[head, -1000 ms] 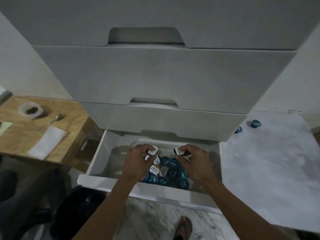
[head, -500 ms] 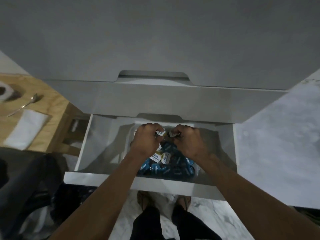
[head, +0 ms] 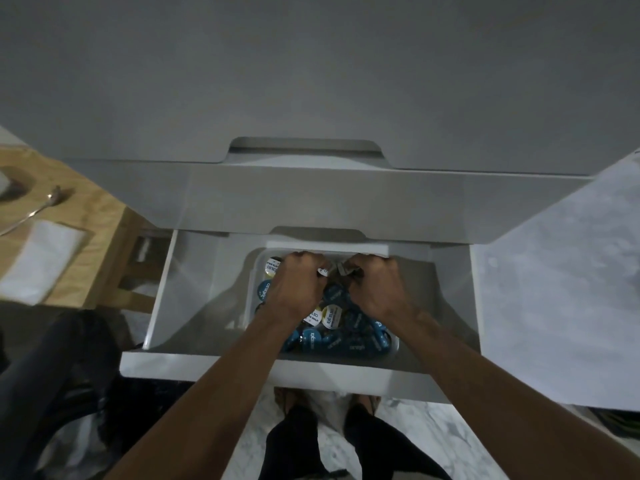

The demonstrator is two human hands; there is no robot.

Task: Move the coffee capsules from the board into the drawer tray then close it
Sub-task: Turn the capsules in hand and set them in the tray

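Note:
The bottom white drawer (head: 194, 299) stands pulled out. Inside it sits a clear tray (head: 252, 271) filled with several blue and white coffee capsules (head: 332, 337). Both my hands reach into the far half of the tray, side by side. My left hand (head: 298, 289) is curled around a white-lidded capsule (head: 322, 271). My right hand (head: 374, 289) is curled around a dark capsule (head: 343, 270). The two held capsules almost touch above the pile.
Closed grey drawer fronts (head: 329, 202) rise above the open one. A marble counter (head: 561, 289) lies to the right. A wooden table (head: 86, 216) on the left carries a spoon (head: 38, 209) and a white napkin (head: 41, 254). My feet (head: 329, 410) stand below the drawer front.
The view has tipped downward and closer to the drawer. Both hands have moved deeper toward the tray's far end, still holding capsules.

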